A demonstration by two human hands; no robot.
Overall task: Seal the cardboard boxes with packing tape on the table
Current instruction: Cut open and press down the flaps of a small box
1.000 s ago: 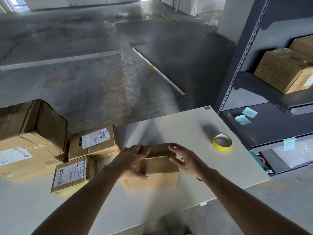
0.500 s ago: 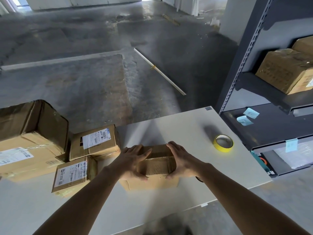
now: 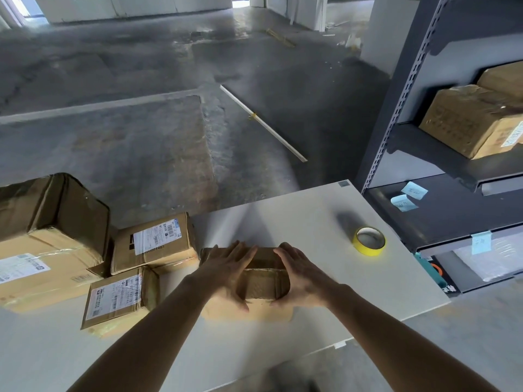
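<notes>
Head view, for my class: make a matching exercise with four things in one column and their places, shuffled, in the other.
Things
1. yellow roll of packing tape
2. small brown cardboard box
3. pale blue sticky notes
4. long white strip

Places
A. between the left hand and right hand
B. on the concrete floor
C. on the dark shelf
D. flat on the white table, right of both hands

Pairs: 1-D, 2-A, 3-C, 4-B
</notes>
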